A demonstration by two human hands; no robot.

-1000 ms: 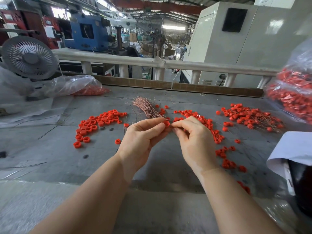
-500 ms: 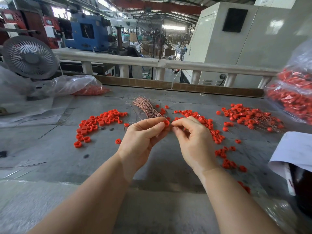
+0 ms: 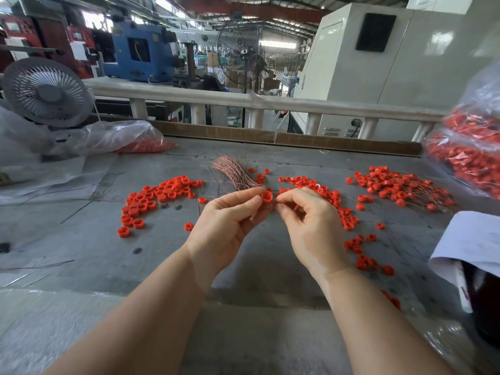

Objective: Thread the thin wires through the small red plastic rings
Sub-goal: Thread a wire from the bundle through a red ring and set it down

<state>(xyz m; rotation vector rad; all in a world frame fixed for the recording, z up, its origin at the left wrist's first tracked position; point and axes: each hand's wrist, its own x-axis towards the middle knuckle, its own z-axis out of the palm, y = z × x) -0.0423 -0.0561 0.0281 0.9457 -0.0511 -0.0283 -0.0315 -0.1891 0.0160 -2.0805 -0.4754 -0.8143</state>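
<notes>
Red ring between pinching hands

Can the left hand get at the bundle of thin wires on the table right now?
Probably, but not freely: the left hand already pinches a red ring. The wire bundle lies just beyond its fingertips, nothing between.

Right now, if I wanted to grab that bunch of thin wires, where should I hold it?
Probably pinch the wire bundle at its tight near end, coming from above. It fans out loose at the far end, so a grip there would likely let wires slip.
</notes>
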